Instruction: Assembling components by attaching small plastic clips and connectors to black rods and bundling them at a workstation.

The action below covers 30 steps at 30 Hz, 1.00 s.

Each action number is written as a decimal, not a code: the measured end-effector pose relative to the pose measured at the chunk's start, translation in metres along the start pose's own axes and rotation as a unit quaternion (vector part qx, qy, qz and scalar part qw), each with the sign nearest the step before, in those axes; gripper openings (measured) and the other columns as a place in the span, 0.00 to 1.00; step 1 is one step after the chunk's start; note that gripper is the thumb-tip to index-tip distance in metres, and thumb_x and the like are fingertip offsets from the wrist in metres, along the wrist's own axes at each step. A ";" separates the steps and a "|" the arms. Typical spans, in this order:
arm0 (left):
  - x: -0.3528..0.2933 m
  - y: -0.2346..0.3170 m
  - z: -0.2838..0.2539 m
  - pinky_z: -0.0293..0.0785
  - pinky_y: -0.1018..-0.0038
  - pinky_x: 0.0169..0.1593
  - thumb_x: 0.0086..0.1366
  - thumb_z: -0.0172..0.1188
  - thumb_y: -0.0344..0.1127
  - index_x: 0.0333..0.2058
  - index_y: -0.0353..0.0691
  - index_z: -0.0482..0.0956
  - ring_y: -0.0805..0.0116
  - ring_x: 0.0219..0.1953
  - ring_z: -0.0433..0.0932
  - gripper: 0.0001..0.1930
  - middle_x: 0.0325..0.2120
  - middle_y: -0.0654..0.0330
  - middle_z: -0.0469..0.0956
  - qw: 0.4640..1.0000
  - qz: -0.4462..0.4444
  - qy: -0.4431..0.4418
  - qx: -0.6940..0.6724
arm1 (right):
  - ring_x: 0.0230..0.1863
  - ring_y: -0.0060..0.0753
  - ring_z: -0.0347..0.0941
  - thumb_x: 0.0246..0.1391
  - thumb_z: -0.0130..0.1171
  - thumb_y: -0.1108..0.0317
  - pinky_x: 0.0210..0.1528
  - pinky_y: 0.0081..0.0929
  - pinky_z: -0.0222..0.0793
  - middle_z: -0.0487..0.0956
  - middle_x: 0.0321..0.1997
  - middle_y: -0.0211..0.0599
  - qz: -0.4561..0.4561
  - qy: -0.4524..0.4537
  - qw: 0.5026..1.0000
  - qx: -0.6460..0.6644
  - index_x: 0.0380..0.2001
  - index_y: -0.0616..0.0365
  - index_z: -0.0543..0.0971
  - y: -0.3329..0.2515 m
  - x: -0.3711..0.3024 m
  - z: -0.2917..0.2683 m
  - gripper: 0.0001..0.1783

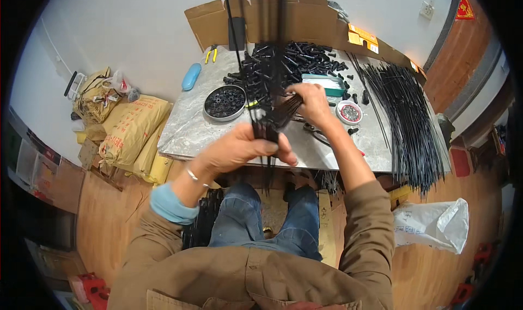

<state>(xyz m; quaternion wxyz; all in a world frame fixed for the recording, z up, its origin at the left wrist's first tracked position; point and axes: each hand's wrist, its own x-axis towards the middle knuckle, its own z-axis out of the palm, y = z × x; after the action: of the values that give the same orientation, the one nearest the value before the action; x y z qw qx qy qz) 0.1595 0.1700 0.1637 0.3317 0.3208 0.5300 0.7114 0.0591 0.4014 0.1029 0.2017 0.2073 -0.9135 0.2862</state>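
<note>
My left hand is wrapped round a bundle of thin black rods held upright above the table's front edge. Several rods rise past the top of the view and are smeared by motion. My right hand is closed on dark, thin strands that slant up from the left hand's grip; whether they belong to the same rods I cannot tell. Behind the hands spreads a heap of black bolt-shaped pieces. A round dish of small black parts stands left of the bundle. Pliers with dark handles lie partly hidden below my right hand.
The grey marbled table also bears yellow-handled pliers, a blue case, a teal box, a white bowl of small metal parts and many long black rods at right. Cardboard lines the back. Sacks stand left.
</note>
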 end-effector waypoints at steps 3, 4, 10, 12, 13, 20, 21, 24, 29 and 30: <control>0.020 -0.091 -0.014 0.73 0.66 0.51 0.64 0.56 0.34 0.42 0.32 0.76 0.60 0.45 0.78 0.12 0.39 0.51 0.80 0.995 -0.051 0.088 -0.013 | 0.60 0.39 0.63 0.44 0.60 0.70 0.60 0.65 0.50 0.70 0.58 0.39 0.033 0.034 0.929 -0.367 0.56 0.50 0.68 0.052 0.007 0.029 0.31; 0.018 -0.114 -0.025 0.74 0.67 0.50 0.65 0.56 0.35 0.43 0.31 0.75 0.60 0.44 0.79 0.13 0.39 0.51 0.79 0.992 -0.060 0.098 -0.047 | 0.60 0.39 0.63 0.44 0.60 0.70 0.60 0.65 0.50 0.70 0.58 0.39 0.028 0.030 0.930 -0.365 0.56 0.50 0.68 0.045 0.009 0.025 0.31; 0.026 -0.119 -0.037 0.77 0.70 0.44 0.65 0.55 0.34 0.45 0.29 0.73 0.61 0.40 0.79 0.14 0.36 0.51 0.79 0.984 -0.093 0.070 -0.134 | 0.65 0.41 0.60 0.47 0.59 0.70 0.63 0.33 0.59 0.61 0.65 0.50 0.126 -0.216 0.819 0.517 0.64 0.65 0.54 -0.002 -0.009 -0.056 0.42; 0.027 -0.125 -0.044 0.77 0.72 0.42 0.65 0.55 0.33 0.46 0.29 0.71 0.63 0.39 0.79 0.15 0.35 0.52 0.78 0.984 -0.123 0.025 -0.124 | 0.59 0.42 0.66 0.54 0.56 0.68 0.59 0.36 0.65 0.67 0.60 0.50 0.133 -0.168 0.743 0.634 0.62 0.65 0.58 -0.028 -0.005 -0.037 0.34; 0.028 -0.125 -0.043 0.77 0.72 0.42 0.65 0.55 0.33 0.46 0.29 0.71 0.63 0.39 0.79 0.15 0.35 0.52 0.78 0.983 -0.125 0.023 -0.129 | 0.56 0.41 0.70 0.57 0.54 0.67 0.56 0.38 0.69 0.71 0.56 0.50 0.160 -0.141 0.726 0.653 0.60 0.65 0.61 -0.038 -0.002 -0.027 0.29; 0.019 -0.128 -0.032 0.64 0.62 0.59 0.48 0.72 0.47 0.63 0.32 0.50 0.52 0.59 0.62 0.51 0.58 0.42 0.56 0.926 0.076 0.304 0.210 | 0.37 0.37 0.78 0.63 0.48 0.66 0.45 0.35 0.75 0.78 0.33 0.39 0.124 -0.113 0.752 0.638 0.41 0.64 0.73 -0.066 -0.019 -0.015 0.12; 0.020 -0.126 -0.038 0.64 0.62 0.59 0.48 0.72 0.47 0.63 0.32 0.50 0.52 0.59 0.62 0.51 0.58 0.42 0.56 0.926 0.075 0.306 0.209 | 0.37 0.36 0.78 0.63 0.48 0.66 0.45 0.34 0.75 0.78 0.33 0.39 0.102 -0.123 0.772 0.614 0.42 0.64 0.73 -0.070 -0.024 -0.014 0.12; 0.024 -0.114 -0.059 0.40 0.47 0.66 0.39 0.71 0.57 0.65 0.43 0.51 0.44 0.68 0.40 0.57 0.65 0.44 0.45 0.745 0.147 0.078 0.646 | 0.41 0.32 0.77 0.62 0.48 0.69 0.47 0.29 0.73 0.78 0.35 0.39 0.076 -0.170 0.806 0.562 0.40 0.66 0.74 -0.089 -0.042 -0.009 0.11; 0.024 -0.098 -0.064 0.36 0.44 0.66 0.37 0.72 0.59 0.66 0.43 0.49 0.48 0.69 0.37 0.60 0.67 0.50 0.42 0.791 0.097 0.018 0.604 | 0.42 0.28 0.76 0.61 0.48 0.72 0.49 0.27 0.70 0.80 0.35 0.39 0.114 -0.199 0.817 0.529 0.40 0.66 0.76 -0.097 -0.064 -0.006 0.11; 0.022 -0.091 -0.063 0.37 0.47 0.67 0.37 0.72 0.56 0.66 0.43 0.48 0.50 0.70 0.38 0.60 0.68 0.51 0.43 0.775 0.072 0.031 0.627 | 0.42 0.28 0.76 0.61 0.47 0.73 0.49 0.26 0.70 0.80 0.36 0.38 0.100 -0.195 0.836 0.504 0.40 0.65 0.76 -0.094 -0.066 -0.005 0.10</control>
<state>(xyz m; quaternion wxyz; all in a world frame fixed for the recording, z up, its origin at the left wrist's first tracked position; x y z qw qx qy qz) 0.1076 0.1739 0.0635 -0.0117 0.4728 0.8440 0.2529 0.1617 0.3509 0.1156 -0.1424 0.2389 -0.6792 0.6792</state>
